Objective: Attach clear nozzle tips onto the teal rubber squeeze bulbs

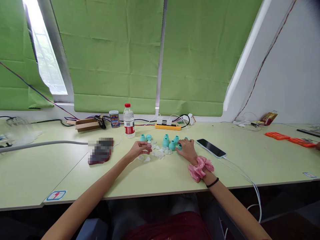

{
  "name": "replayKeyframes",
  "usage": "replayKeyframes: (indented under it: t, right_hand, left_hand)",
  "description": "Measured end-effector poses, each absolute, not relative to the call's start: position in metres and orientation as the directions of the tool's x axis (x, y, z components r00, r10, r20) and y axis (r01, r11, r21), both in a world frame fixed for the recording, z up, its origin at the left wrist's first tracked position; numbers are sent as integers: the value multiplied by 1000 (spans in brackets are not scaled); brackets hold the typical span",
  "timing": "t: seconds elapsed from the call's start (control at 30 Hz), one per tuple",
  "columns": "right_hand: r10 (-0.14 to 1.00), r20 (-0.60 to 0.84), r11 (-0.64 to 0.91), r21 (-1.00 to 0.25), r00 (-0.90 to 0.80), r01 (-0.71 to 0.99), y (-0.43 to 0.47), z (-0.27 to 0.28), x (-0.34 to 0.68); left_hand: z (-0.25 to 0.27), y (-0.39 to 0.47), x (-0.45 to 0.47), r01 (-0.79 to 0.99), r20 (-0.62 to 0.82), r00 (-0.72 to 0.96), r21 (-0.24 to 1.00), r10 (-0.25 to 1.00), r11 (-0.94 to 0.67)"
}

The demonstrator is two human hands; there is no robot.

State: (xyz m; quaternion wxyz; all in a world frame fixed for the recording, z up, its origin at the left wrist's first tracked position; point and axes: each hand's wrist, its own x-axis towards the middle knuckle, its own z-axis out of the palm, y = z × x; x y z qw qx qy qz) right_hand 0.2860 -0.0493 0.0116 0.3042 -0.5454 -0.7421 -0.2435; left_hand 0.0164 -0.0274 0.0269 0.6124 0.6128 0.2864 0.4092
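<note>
My left hand [140, 149] is at the left side of the loose translucent pieces [160, 154], its thumb and fingertips close together. Whatever sits between them is too small to make out. My right hand [187, 148], with a pink scrunchie [200, 168] and a black band [212, 182] on the wrist, has its fingers around a small teal vase-shaped piece [179, 146] that touches the table. Several more such teal pieces [172, 145] stand between the hands. Beyond my left hand are two others, one upright [142, 138] and one tipped over [148, 137].
A smartphone [211, 148] with a white cable lies at the right. Behind stand a red-capped bottle [129, 121], a can [114, 119] and a yellow power strip [167, 126]. A blurred dark object [100, 151] lies left. Orange trays [290, 138] are far right; the table's front edge is near.
</note>
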Motion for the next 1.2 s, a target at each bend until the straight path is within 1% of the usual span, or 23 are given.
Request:
replayKeyframes:
  t: [0.07,0.13,0.23,0.33,0.4,0.5,0.6,0.67,0.73,0.83,0.9,0.97,1.07,1.2]
  right_hand:
    - [584,763,405,20,-275,914,-49,13,286]
    - [514,806,512,-14,-293,859,-52,15,282]
    - [438,859,649,-98,-265,755,-59,17,271]
    - [398,893,717,-161,-209,678,-67,16,259]
    - [412,894,735,-214,-174,643,-72,14,251]
    - [491,857,747,-321,-158,582,-76,9,244]
    - [601,765,751,-441,-233,491,-76,6,239]
    - [660,678,741,-515,-324,432,-76,4,237]
    - [678,615,735,-549,-402,399,-75,3,236]
    - [670,594,742,-526,-444,416,-76,1,233]
    - [657,620,749,-472,-429,465,-78,0,231]
    - [622,676,758,-394,-394,520,-81,2,228]
    - [580,723,757,-311,-374,575,-86,7,226]
    - [604,668,744,-276,-435,609,-90,9,224]
  left_hand:
    - [25,-27,17,-146,139,503,987,853,-75]
    - [24,-27,17,-136,129,512,988,850,-68]
    - [24,-28,18,-120,130,552,990,824,-77]
    - [26,-31,18,-120,110,598,992,794,-48]
    - [28,-34,18,-104,81,637,994,767,-19]
    - [32,-40,18,-10,8,736,1000,677,-1]
    - [32,-44,19,68,-56,797,998,601,2]
    - [30,-43,20,65,-49,786,998,616,-4]
    - [28,-41,21,38,-11,740,999,673,-25]
    - [24,-36,21,3,56,664,997,745,-78]
    - [23,-35,22,-16,82,639,995,765,-94]
    - [23,-34,22,-33,91,624,995,776,-91]
    - [25,-36,22,-51,95,612,995,785,-81]
    - [27,-41,24,-42,86,659,996,747,-78]
